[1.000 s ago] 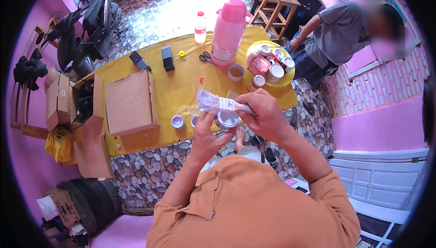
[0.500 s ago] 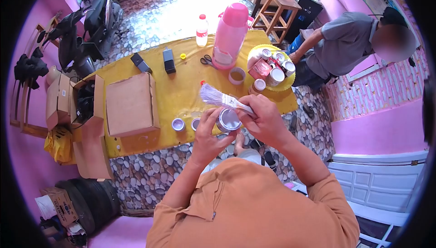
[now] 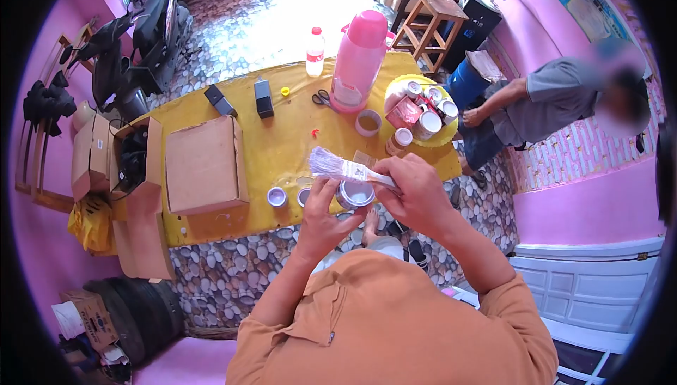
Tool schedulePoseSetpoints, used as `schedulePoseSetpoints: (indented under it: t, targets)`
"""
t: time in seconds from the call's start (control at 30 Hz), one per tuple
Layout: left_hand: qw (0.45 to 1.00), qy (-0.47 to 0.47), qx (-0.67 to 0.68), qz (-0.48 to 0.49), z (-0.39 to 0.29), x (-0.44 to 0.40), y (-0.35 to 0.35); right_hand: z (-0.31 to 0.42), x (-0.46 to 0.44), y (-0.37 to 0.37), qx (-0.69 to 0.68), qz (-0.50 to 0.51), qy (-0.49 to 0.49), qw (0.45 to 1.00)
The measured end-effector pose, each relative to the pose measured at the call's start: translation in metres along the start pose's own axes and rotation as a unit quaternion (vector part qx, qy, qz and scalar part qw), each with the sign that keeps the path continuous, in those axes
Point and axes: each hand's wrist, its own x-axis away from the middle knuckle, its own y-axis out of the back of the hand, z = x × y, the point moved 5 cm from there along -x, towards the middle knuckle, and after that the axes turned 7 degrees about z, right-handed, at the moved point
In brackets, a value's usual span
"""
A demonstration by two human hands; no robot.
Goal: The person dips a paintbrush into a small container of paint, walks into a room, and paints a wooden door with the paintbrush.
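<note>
My left hand (image 3: pixel 324 219) is closed around a small open paint can (image 3: pixel 356 193), whose inside shows a pale lilac-grey colour. In my right hand (image 3: pixel 416 191) is a paintbrush (image 3: pixel 345 168), gripped by its handle and held nearly level above the can. Its bristles point left and carry pale lilac paint. Beside the left hand on the table sits a small round lid (image 3: pixel 277 197) with pale paint in it. A second small round piece (image 3: pixel 304 196) is partly hidden by the left hand.
A yellow-covered table (image 3: pixel 275 152) bears a cardboard box (image 3: pixel 204 166), a pink thermos (image 3: pixel 360 64), a bottle (image 3: pixel 315 53), scissors (image 3: pixel 324 98), a tape roll (image 3: pixel 368 123) and a yellow tray (image 3: pixel 444 135) of several cans. A person in a grey shirt (image 3: pixel 560 99) sits at the right.
The brush has dipped slightly and lies a little flatter over the can. The seated person at the right has leaned away from the table. My left hand still holds the can.
</note>
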Motion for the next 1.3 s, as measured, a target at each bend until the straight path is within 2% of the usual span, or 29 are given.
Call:
schedulePoseSetpoints:
  t: [0.03, 0.17, 0.23, 0.33, 0.47, 0.57, 0.63, 0.77, 1.07, 1.13, 1.3]
  targets:
    - [1.0, 0.001, 0.003, -0.003, 0.0, 0.0, 0.001, -0.001, 0.003, -0.001, 0.0, 0.013, -0.027, 1.0]
    - [1.0, 0.008, 0.001, 0.009, 0.0, 0.001, 0.0, 0.003, 0.002, -0.003, -0.037, -0.003, -0.022, 0.999]
    - [1.0, 0.014, 0.012, 0.002, -0.003, 0.0, 0.0, 0.0, 0.001, 0.001, -0.138, -0.019, -0.113, 0.984]
    - [1.0, 0.014, 0.013, 0.013, -0.001, 0.0, -0.002, 0.0, 0.001, 0.01, -0.148, -0.025, -0.145, 0.978]
    - [1.0, 0.003, 0.012, 0.014, -0.001, -0.001, -0.002, -0.002, 0.0, 0.011, -0.122, -0.037, -0.121, 0.984]
    - [1.0, -0.002, 0.008, 0.017, -0.003, 0.0, -0.004, -0.006, -0.002, 0.012, -0.151, -0.027, -0.157, 0.976]
    - [1.0, -0.002, 0.011, 0.019, -0.007, -0.001, -0.005, -0.009, -0.004, 0.005, -0.144, 0.023, -0.143, 0.979]
    - [1.0, -0.011, 0.006, 0.027, -0.014, -0.002, -0.006, -0.011, -0.004, 0.007, -0.146, 0.011, -0.157, 0.977]
    - [0.997, -0.017, 0.037, 0.064, -0.017, -0.003, -0.016, -0.019, 0.018, 0.005, -0.092, -0.057, -0.117, 0.987]
    - [0.996, -0.008, 0.049, 0.077, -0.018, -0.004, -0.02, -0.02, 0.022, 0.007, -0.148, -0.053, -0.147, 0.977]
    - [0.993, -0.001, 0.062, 0.101, -0.021, -0.006, -0.034, -0.025, 0.035, 0.012, -0.178, -0.076, -0.152, 0.969]
